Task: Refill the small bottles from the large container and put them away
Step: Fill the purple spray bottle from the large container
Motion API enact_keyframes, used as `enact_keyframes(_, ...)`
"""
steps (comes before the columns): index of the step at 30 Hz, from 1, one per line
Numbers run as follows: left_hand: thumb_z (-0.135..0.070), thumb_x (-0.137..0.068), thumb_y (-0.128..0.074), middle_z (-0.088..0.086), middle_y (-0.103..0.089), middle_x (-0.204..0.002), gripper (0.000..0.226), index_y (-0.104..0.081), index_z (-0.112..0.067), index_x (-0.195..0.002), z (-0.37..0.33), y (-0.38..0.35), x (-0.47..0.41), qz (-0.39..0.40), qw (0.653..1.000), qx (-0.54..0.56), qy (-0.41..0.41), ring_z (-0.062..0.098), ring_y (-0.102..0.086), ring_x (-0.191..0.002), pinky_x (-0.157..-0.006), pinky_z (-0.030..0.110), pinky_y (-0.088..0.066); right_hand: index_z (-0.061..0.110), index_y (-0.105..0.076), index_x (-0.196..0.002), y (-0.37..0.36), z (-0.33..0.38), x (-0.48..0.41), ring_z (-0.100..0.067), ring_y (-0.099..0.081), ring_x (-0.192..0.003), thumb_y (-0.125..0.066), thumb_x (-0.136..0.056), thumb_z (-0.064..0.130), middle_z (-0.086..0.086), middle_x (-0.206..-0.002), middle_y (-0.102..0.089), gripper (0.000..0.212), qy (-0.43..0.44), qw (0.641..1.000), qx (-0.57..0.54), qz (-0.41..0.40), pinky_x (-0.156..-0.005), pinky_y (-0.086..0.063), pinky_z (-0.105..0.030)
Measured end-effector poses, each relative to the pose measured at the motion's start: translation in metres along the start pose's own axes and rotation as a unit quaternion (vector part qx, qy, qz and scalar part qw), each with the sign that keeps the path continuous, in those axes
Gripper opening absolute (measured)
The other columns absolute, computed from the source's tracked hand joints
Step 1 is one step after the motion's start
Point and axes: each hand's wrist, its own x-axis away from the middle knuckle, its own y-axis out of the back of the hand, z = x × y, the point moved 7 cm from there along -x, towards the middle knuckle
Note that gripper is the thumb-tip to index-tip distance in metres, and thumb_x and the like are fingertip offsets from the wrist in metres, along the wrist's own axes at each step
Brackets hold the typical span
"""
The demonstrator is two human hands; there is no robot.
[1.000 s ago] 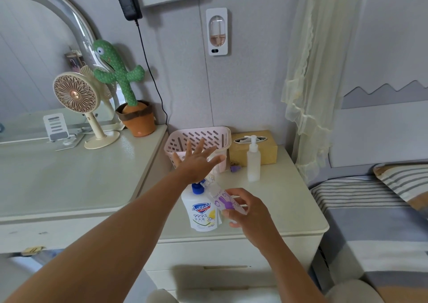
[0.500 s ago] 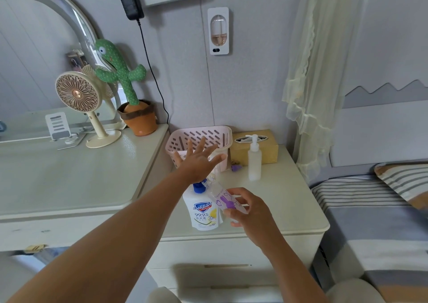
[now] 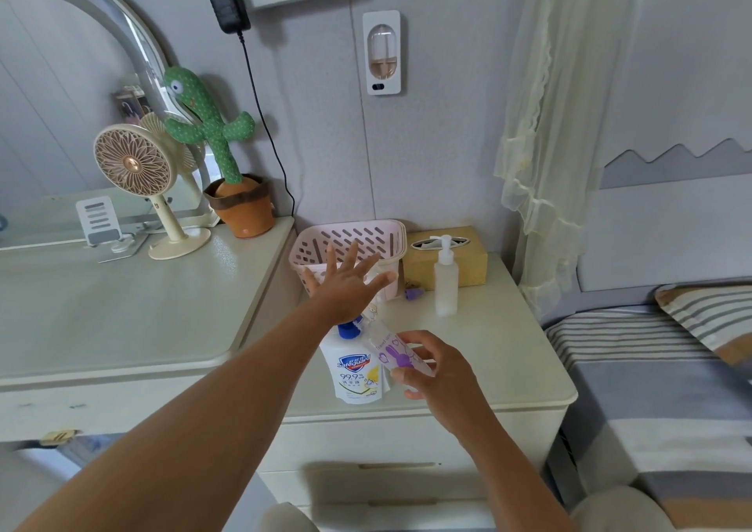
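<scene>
Left hand flat on the pump, right hand holding a small bottle at the spout.

The left hand [image 3: 346, 287] is released, fingers straight and spread, the heel of its palm on the blue pump head [image 3: 348, 330] of the large container [image 3: 356, 373]. The right hand [image 3: 443, 373] grasps the small bottle [image 3: 396, 352], clear with a purple rabbit print, between fingers and thumb. The bottle is tilted, its upper end up against the pump. The container stands near the front edge of the white nightstand [image 3: 508, 348]. Behind the left hand sits a pink slotted basket [image 3: 350, 238], and a small purple cap [image 3: 413, 293] lies just beside it. To the right stand a clear pump bottle [image 3: 445, 287] and, behind it, a tan tissue box [image 3: 468, 259]. On the dresser to the left are a cream desk fan [image 3: 132, 165] and a plush cactus [image 3: 211, 124] in a pot.
</scene>
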Motion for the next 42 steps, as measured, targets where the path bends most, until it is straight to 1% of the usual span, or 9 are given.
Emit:
enact_keyframes(7, -0.081, -0.078, -0.013, -0.008, 0.015, -0.158, 0.077, -0.014, -0.047, -0.147, -0.001, 0.001, 0.001, 0.0, 1.0, 0.006, -0.001, 0.026, 0.027, -0.141, -0.101, 0.063, 0.023, 0.024, -0.057, -0.116, -0.001, 0.0, 0.0, -0.016, -0.061, -0.097, -0.071, -0.083, 0.019, 0.005, -0.109, -0.063, 0.036, -0.002, 1.0, -0.016, 0.001, -0.069, -0.06, -0.027)
enact_keyframes(9, -0.074, -0.087, -0.02, -0.005, 0.013, -0.159, 0.068, -0.016, -0.044, -0.148, 0.0, -0.004, 0.004, 0.004, 1.0, 0.03, 0.001, 0.025, 0.027, -0.141, -0.099, 0.051, 0.03, 0.024, -0.058, -0.115, -0.003, -0.003, 0.001, -0.016, -0.061, -0.096, -0.07, -0.082, 0.016, 0.005, -0.107, -0.062, 0.036, -0.011, 1.0, -0.027, 0.003, -0.066, -0.06, -0.027)
enact_keyframes(12, -0.066, -0.093, -0.021, 0.002, 0.009, -0.16, 0.064, -0.016, -0.038, -0.15, -0.003, -0.005, 0.007, 0.001, 1.0, 0.008, -0.017, 0.021, 0.03, -0.138, -0.078, 0.028, 0.043, 0.025, -0.058, -0.113, -0.005, -0.004, 0.003, -0.016, -0.062, -0.095, -0.07, -0.082, 0.014, 0.006, -0.106, -0.062, 0.035, -0.013, 0.999, -0.035, 0.004, -0.065, -0.059, -0.025)
enact_keyframes(15, -0.072, -0.088, -0.019, -0.004, 0.013, -0.159, 0.069, -0.015, -0.042, -0.149, -0.002, 0.0, 0.004, 0.003, 1.0, 0.016, -0.003, 0.024, 0.029, -0.14, -0.096, 0.049, 0.034, 0.025, -0.058, -0.113, -0.004, -0.001, 0.003, -0.016, -0.062, -0.095, -0.07, -0.082, 0.015, 0.006, -0.105, -0.062, 0.035, -0.007, 0.999, -0.039, 0.005, -0.067, -0.06, -0.026)
enact_keyframes(18, -0.082, -0.072, -0.008, -0.007, 0.016, -0.158, 0.085, -0.012, -0.046, -0.148, -0.004, 0.006, 0.002, 0.007, 1.0, -0.003, 0.004, 0.026, 0.027, -0.141, -0.1, 0.065, 0.023, 0.024, -0.058, -0.116, -0.001, 0.002, 0.001, -0.016, -0.061, -0.097, -0.07, -0.083, 0.017, 0.007, -0.106, -0.063, 0.036, 0.002, 1.0, -0.03, 0.003, -0.069, -0.06, -0.029)
enact_keyframes(22, -0.083, -0.068, -0.005, -0.008, 0.017, -0.158, 0.088, -0.013, -0.047, -0.148, -0.004, 0.005, 0.003, 0.003, 1.0, 0.002, -0.002, 0.026, 0.028, -0.141, -0.1, 0.065, 0.023, 0.026, -0.057, -0.115, -0.003, 0.001, 0.002, -0.016, -0.061, -0.096, -0.07, -0.083, 0.018, 0.009, -0.106, -0.062, 0.035, 0.0, 0.999, -0.035, 0.004, -0.068, -0.06, -0.027)
enact_keyframes(28, -0.076, -0.085, -0.018, -0.008, 0.013, -0.159, 0.069, -0.014, -0.047, -0.147, 0.002, -0.007, 0.005, 0.01, 1.0, 0.015, 0.01, 0.024, 0.028, -0.141, -0.101, 0.065, 0.023, 0.026, -0.059, -0.112, -0.007, -0.006, 0.004, -0.014, -0.062, -0.092, -0.07, -0.082, 0.014, 0.008, -0.103, -0.062, 0.035, -0.016, 0.999, -0.051, 0.005, -0.062, -0.058, -0.022)
enact_keyframes(35, -0.083, -0.069, -0.007, -0.007, 0.018, -0.158, 0.086, -0.01, -0.047, -0.148, -0.003, 0.006, 0.003, 0.0, 1.0, -0.007, -0.001, 0.027, 0.029, -0.14, -0.1, 0.064, 0.024, 0.025, -0.058, -0.115, -0.001, 0.001, 0.001, -0.015, -0.061, -0.097, -0.07, -0.082, 0.017, 0.009, -0.105, -0.063, 0.036, -0.002, 0.999, -0.034, 0.005, -0.069, -0.06, -0.028)
enact_keyframes(42, -0.076, -0.085, -0.017, -0.008, 0.012, -0.159, 0.069, -0.015, -0.047, -0.147, 0.003, -0.005, 0.006, 0.005, 1.0, 0.012, 0.014, 0.026, 0.026, -0.142, -0.101, 0.065, 0.022, 0.027, -0.059, -0.11, -0.005, -0.005, 0.003, -0.015, -0.062, -0.092, -0.07, -0.081, 0.014, 0.007, -0.103, -0.063, 0.034, -0.014, 0.999, -0.041, 0.004, -0.062, -0.058, -0.022)
